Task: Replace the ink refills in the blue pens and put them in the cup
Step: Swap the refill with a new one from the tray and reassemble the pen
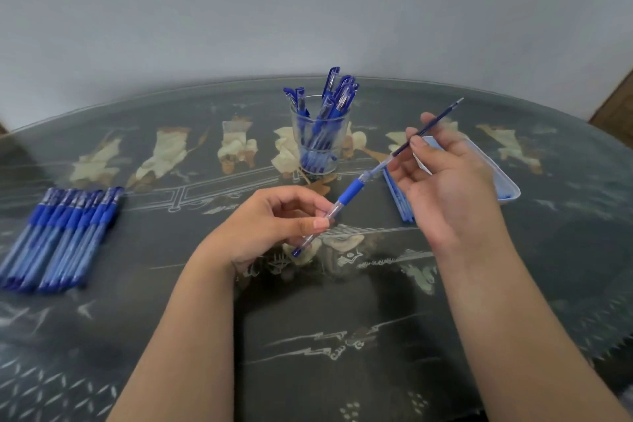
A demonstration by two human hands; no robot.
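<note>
from my seat the left hand [274,219] has its fingers curled round the back half of the pen [349,192], thumb on top, holding it slanted above the table [342,336] with the grip end pointing up and away; that lines the open front up with the right hand [445,181], whose thumb and fingers pinch the refill [435,120] near its middle, tip outward, tail partly inside the pen; i judge this is the swap itself, though i cannot tell whether the refill is going in or coming out; the cup [296,144] stands just beyond, already holding capped pens; a row of pens [61,229] lies well off to the left, likely waiting; loose refills [399,197] and a white tray [510,187] sit under the right hand, close for reaching.
</note>
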